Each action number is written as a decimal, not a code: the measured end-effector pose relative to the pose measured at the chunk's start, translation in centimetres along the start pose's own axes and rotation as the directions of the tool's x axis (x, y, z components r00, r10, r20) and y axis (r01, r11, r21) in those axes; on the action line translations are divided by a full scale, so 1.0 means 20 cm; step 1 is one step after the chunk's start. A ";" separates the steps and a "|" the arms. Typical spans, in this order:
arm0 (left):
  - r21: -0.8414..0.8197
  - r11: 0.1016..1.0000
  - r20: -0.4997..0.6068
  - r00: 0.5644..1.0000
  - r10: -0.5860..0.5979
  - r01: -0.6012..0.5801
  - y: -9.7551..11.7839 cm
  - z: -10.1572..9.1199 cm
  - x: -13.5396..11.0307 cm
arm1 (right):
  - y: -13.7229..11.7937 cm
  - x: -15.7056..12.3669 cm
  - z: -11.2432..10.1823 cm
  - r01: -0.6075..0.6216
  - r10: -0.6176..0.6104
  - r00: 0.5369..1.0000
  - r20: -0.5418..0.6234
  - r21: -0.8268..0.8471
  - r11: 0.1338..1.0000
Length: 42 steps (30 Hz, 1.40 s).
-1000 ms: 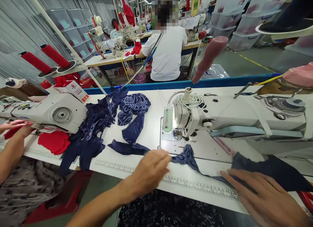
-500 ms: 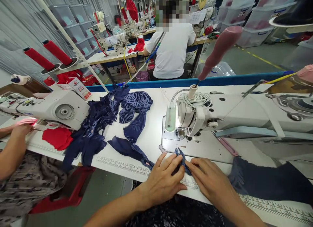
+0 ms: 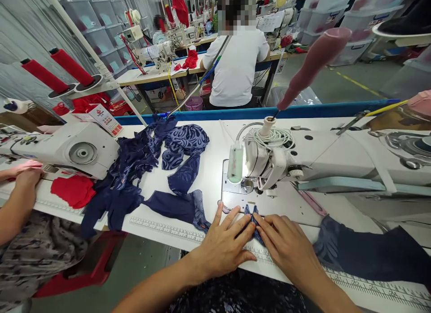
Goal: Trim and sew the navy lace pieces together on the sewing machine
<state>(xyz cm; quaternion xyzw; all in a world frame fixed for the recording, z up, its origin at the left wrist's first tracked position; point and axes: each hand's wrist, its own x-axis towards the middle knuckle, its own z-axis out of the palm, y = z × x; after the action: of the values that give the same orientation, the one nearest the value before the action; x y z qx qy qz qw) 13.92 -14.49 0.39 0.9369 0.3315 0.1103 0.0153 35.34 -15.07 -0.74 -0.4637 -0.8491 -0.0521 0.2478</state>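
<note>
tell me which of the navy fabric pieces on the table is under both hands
The small navy lace piece just in front of the sewing machine's needle, pinned flat by the left hand and right hand. The other navy pieces lie untouched to either side.

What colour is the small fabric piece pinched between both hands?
Dark navy blue lace piece, held flat by the left hand and right hand; seen in the head view.

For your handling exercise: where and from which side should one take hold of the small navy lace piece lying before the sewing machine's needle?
Probably the near corners of the navy lace piece, from the near table edge: it lies flat, left hand and right hand cover its near part, and the sewing machine blocks the far side.
</note>
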 end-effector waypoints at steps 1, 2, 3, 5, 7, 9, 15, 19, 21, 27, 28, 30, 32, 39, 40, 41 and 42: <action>0.011 1.000 -0.004 1.000 -0.001 0.001 0.00 0.00 0.00 | 0.00 0.00 0.00 0.005 -0.005 1.000 -0.003 -0.003 1.000; 0.021 1.000 -0.004 1.000 0.000 0.000 0.00 0.00 0.00 | 0.00 -0.01 0.00 0.007 -0.007 1.000 -0.003 -0.006 1.000; 0.030 1.000 -0.003 1.000 -0.001 0.001 0.01 0.00 -0.01 | 0.01 -0.01 0.00 0.006 -0.006 1.000 0.002 -0.011 1.000; 0.036 0.999 -0.002 1.000 -0.003 0.003 0.01 0.00 -0.01 | 0.01 -0.01 -0.01 0.000 0.000 1.000 0.014 -0.020 1.000; 0.036 0.999 -0.002 1.000 -0.004 0.004 0.00 0.00 -0.01 | 0.00 -0.02 -0.01 -0.007 0.007 1.000 0.005 -0.030 1.000; 0.037 0.999 -0.010 1.000 -0.005 0.005 0.00 0.00 -0.01 | -0.01 -0.02 -0.02 -0.006 0.005 1.000 -0.026 -0.030 1.000; 0.069 0.998 -0.044 0.999 0.012 -0.009 0.01 -0.01 -0.01 | -0.02 -0.04 -0.01 -0.004 0.003 0.999 -0.044 -0.004 1.000; 0.077 0.997 -0.028 1.000 -0.010 0.012 0.02 -0.01 0.00 | -0.02 -0.04 -0.01 0.000 -0.001 0.998 -0.064 -0.012 1.000; 0.088 0.996 -0.027 1.000 0.004 -0.002 0.01 -0.02 0.00 | -0.02 -0.04 -0.01 -0.005 0.004 0.998 -0.069 -0.010 1.000; 0.094 0.996 -0.018 1.000 0.012 -0.011 0.01 -0.01 0.01 | -0.02 -0.04 0.00 -0.030 0.030 0.998 -0.063 0.005 1.000; 0.088 0.996 -0.015 1.000 0.009 -0.008 0.01 -0.01 0.01 | -0.02 -0.04 0.00 -0.036 0.036 0.998 -0.060 0.009 0.999; 0.075 0.997 -0.013 1.000 0.007 -0.006 0.00 -0.01 0.02 | -0.02 -0.04 0.00 -0.045 0.045 0.997 -0.060 0.014 0.999; 0.061 0.998 -0.011 1.000 0.007 -0.006 0.00 -0.01 0.02 | -0.03 -0.04 0.00 -0.052 0.053 0.997 -0.062 0.005 0.999; 0.020 1.000 0.022 1.000 -0.003 0.003 -0.01 -0.02 0.02 | -0.03 -0.04 0.02 -0.043 0.044 0.999 -0.024 0.058 0.997; 0.016 1.000 0.024 1.000 -0.005 0.004 -0.01 -0.02 0.02 | -0.03 -0.04 0.02 -0.032 0.033 0.999 -0.027 0.056 0.998; 0.011 1.000 0.028 1.000 -0.009 0.008 -0.01 -0.02 0.02 | -0.03 -0.04 0.03 -0.020 0.021 0.999 -0.030 0.052 0.998; 0.006 1.000 0.034 0.999 -0.014 0.014 -0.01 -0.02 0.02 | -0.02 -0.04 0.03 -0.014 0.015 0.999 -0.029 0.047 0.999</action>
<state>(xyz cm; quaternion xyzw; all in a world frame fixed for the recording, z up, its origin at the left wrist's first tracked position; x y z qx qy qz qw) 14.05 -14.12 0.91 0.9362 0.3381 0.0935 0.0191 35.12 -15.73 -1.49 -0.4630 -0.8430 -0.0374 0.2713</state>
